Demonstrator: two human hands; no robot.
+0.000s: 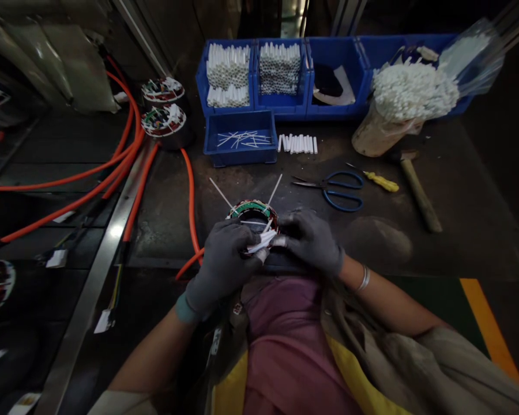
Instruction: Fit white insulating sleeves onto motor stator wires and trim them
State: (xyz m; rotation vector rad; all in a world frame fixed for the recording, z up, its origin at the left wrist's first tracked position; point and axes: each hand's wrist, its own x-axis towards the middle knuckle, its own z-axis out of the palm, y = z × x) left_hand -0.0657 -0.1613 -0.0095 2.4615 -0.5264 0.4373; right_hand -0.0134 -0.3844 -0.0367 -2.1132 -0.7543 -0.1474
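Before me stands a motor stator (251,206), a round part with a green band and dark red windings around its rim. Two thin white cable ties (275,189) stick up from its far side. My left hand (227,256), in a grey glove, is closed at the near left rim around a small bundle of white sleeves (262,241). My right hand (313,239), gloved too, bends over the right rim. Its thumb and fingers are pinched together beside the sleeves; what lies between them is hidden.
Blue bins (256,75) with white tubes line the back. Ahead sit a small blue tray (241,155) of ties and loose white tubes (300,144). Scissors (346,190), a yellow-handled tool (381,181) and a hammer (421,196) lie right. Orange cables (191,202) and more stators (164,124) are left.
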